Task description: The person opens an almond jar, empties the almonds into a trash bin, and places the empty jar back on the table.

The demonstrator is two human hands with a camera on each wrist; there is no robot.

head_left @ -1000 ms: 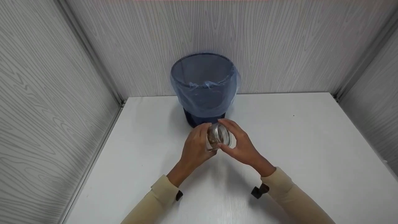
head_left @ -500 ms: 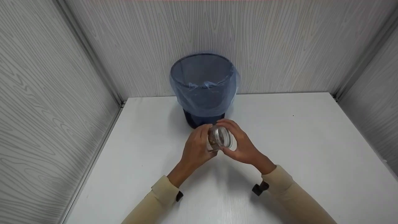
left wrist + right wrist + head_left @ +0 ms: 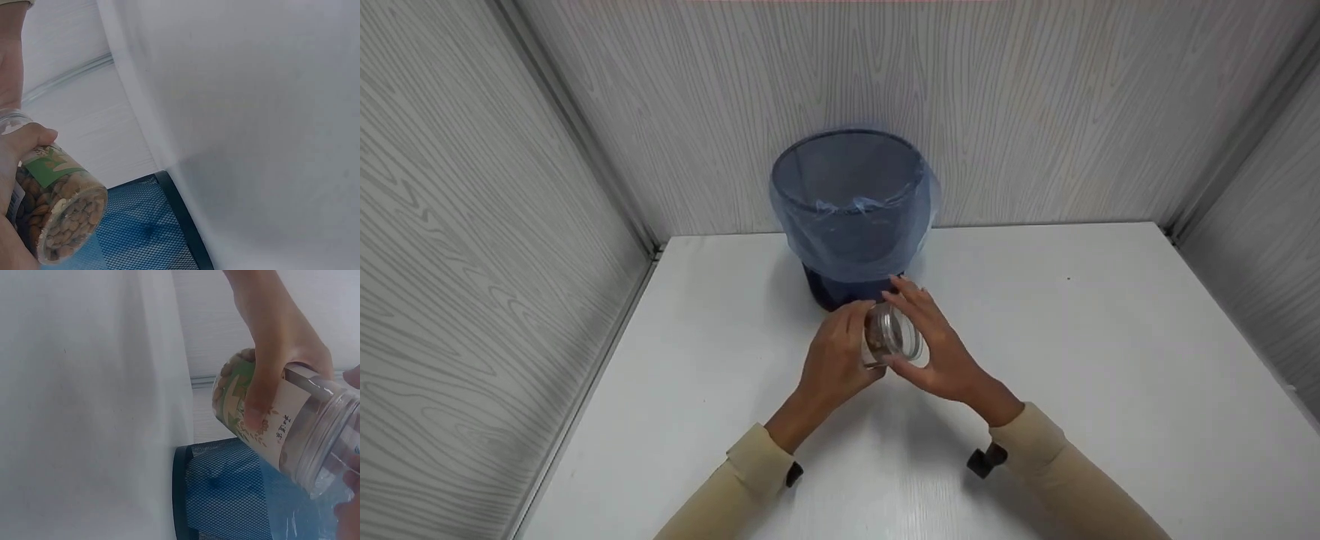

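almond jar (image 3: 289, 413) gripped by left hand (image 3: 834, 354), near mesh bin (image 3: 225, 486)
right hand (image 3: 946, 358) curls round lid (image 3: 913, 343); loosening it tilted could spill almonds (image 3: 73, 222)

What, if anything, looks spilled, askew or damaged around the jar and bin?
Nothing looks spilled or damaged: the nuts show only inside the jar, none on the table. It is tilted, held by the left hand and right hand. One oddity: a dark speck right of the bin, too small to identify.
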